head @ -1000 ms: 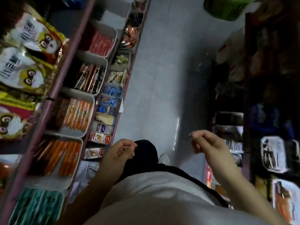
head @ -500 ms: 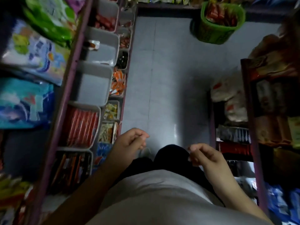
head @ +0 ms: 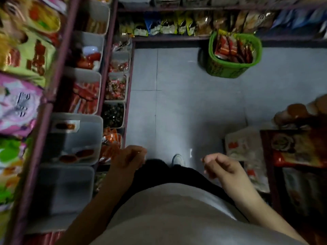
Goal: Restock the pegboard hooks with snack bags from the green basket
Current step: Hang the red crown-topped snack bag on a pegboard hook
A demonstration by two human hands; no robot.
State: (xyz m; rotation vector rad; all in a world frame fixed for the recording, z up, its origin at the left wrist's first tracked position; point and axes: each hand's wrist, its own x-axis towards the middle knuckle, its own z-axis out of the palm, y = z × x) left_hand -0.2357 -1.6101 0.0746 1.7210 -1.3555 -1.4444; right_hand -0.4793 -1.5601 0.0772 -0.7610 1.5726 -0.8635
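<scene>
Left hand (head: pixel 130 157) and right hand (head: pixel 220 165) loosely curled, empty, green basket (head: pixel 230 68) of red snack bags (head: pixel 231 48) ahead, labels unreadable

The dim aisle is lit faintly from above, a small glare being thrown on the grey tiled floor (head: pixel 190 152), while the wide-angle edges are bent and smeared by motion blur.

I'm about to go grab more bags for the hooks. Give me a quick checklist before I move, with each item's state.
1. Left hand free: ok, loosely curled, holding nothing.
2. Right hand free: ok, empty.
3. Green basket in view: ok, on the floor ahead by the far shelf.
4. Snack bags left in it: ok, red packs standing inside.
5. Floor to the basket clear: ok.
6. Free pegboard hooks: cannot tell, none visible.
</scene>
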